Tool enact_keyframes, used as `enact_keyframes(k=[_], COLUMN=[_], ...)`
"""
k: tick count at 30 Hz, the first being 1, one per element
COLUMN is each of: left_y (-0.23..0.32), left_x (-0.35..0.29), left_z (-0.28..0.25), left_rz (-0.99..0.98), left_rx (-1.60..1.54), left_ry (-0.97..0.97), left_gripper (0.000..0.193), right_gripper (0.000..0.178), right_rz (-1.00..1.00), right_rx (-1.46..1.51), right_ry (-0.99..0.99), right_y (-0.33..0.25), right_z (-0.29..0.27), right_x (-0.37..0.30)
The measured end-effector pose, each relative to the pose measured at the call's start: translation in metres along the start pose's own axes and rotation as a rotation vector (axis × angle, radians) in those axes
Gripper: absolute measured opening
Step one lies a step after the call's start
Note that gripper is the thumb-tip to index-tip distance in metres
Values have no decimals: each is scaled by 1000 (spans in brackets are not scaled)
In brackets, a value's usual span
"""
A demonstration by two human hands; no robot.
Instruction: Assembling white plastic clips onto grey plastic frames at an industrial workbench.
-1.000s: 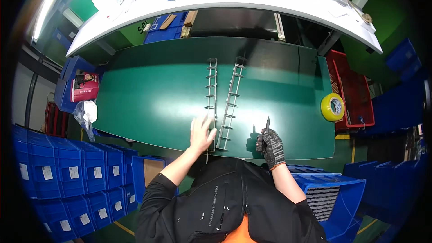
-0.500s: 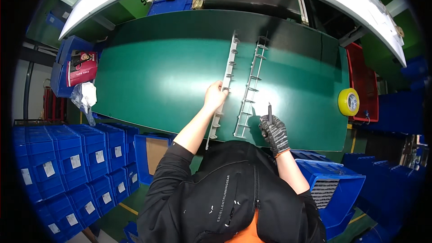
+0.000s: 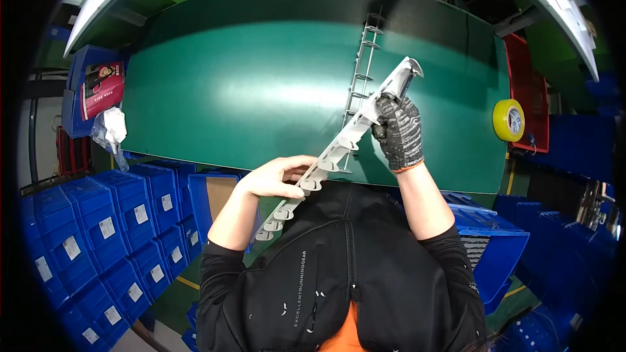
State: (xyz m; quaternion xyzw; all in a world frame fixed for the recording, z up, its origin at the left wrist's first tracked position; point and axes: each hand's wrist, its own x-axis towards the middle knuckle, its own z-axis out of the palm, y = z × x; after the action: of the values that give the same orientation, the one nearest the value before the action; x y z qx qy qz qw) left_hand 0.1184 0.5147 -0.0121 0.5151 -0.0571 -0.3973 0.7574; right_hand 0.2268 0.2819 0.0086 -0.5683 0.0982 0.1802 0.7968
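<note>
Holds the pale flanged strip [image 3: 338, 148] aslant, long axis from seven to one o'clock, across the near edge of the green surface [image 3: 228, 91]. Has left grip [image 3: 280, 177] part-closed astride the lower half; has gloved right grip [image 3: 400, 132] curled closed on the upper part, nearer the one-o'clock end.

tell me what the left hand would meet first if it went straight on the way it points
For the left hand, the pale strip it is touching comes first. Beyond that, the metal rack on the table looks roughly in line, but depth is unclear.
</note>
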Motion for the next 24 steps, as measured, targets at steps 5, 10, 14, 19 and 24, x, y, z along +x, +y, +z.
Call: enact_keyframes(k=[5, 10, 14, 19, 24], left_y=[5, 6, 7, 11, 14], left_x=[31, 39, 32, 37, 40], left_z=[26, 46, 45, 51, 53], left_rz=[205, 126, 107, 88, 63], left_rx=[-276, -327, -249, -245, -234], left_ry=[169, 406, 479, 481, 464], left_gripper=[64, 35, 39, 39, 38], right_gripper=[18, 22, 20, 18, 20], right_rz=[105, -218, -143, -481, -674], right_rx=[144, -533, -543, -855, -1163], right_ry=[-120, -101, -237, -328, -164], right_y=[-4, -2, -6, -6, -3], right_z=[3, -15, -44, -37, -41], right_x=[-8, -8, -26, -29, -24])
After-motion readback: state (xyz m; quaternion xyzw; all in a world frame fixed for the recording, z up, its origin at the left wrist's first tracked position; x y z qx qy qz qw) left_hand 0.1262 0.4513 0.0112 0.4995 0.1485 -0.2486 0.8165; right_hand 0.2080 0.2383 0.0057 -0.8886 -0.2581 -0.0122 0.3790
